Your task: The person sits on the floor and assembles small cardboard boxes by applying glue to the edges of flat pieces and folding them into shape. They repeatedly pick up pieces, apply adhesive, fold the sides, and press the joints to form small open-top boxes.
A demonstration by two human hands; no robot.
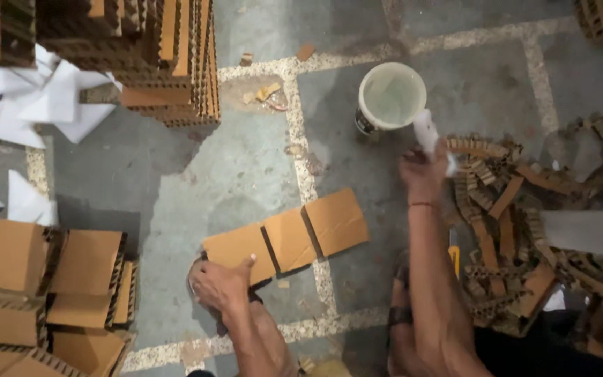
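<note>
A strip of brown cardboard (pixel 289 239), scored into three panels, lies flat on the grey floor in front of me. My left hand (pixel 221 283) presses on its near left end, thumb up against the edge. My right hand (pixel 423 167) is stretched out to the right and grips a white-coated brush handle (pixel 426 132) that reaches toward a white bucket (pixel 391 95) of pale liquid. A thin band circles my right wrist.
A heap of corrugated cardboard scraps (pixel 518 230) lies at the right. Tall stacks of corrugated pieces (pixel 155 56) stand at the top left, with white paper sheets (pixel 22 112) beside them. More cardboard stacks (pixel 50 293) sit at the lower left.
</note>
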